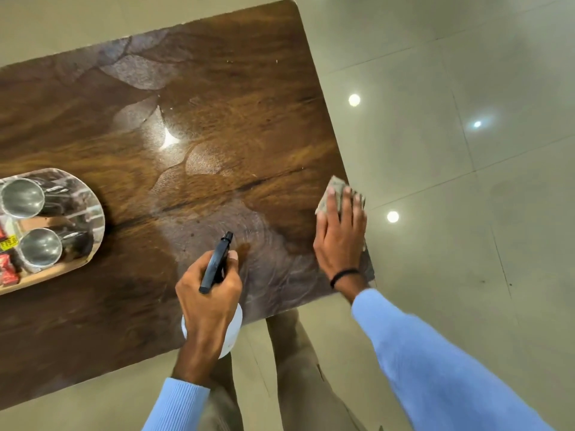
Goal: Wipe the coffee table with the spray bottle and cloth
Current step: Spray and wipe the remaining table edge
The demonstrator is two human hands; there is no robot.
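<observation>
Cloth (336, 189), pressed under the flat-fingered right hand (340, 234) at the counter (233, 98) edge, has the wet patch (199, 225) leftward, beside the left hand (208, 295) gripping the spray bottle (217, 262).

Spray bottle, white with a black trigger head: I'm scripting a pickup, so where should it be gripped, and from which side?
Grip the white plastic spray bottle just under its black trigger head, coming from the near side: the nozzle points away over the brown wooden coffee table, so a forefinger lands on the trigger.
</observation>
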